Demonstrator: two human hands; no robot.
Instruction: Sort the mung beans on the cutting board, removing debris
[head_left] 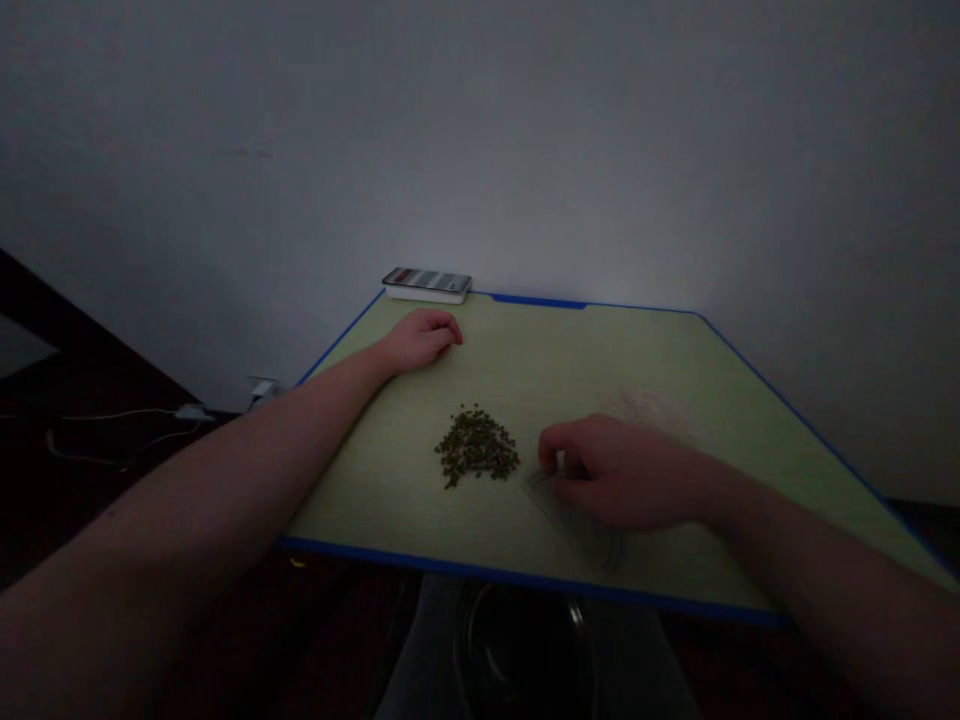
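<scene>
A small heap of dark green mung beans [477, 446] lies in the middle of a pale green board with a blue edge [390, 500]. My left hand [420, 340] rests on the far part of the board, its fingers curled and holding nothing. My right hand [615, 472] sits to the right of the heap, apart from it. Its fingers pinch the edge of a clear plastic sheet [577, 525], which lies flat on the board, partly hidden under the hand.
A pale powdery smear [652, 410] marks the board beyond my right hand. A flat white box or phone [426, 285] stands at the far edge against a white wall. White cables [150, 425] trail on the dark floor at left. A glass bowl [521, 650] sits below the near edge.
</scene>
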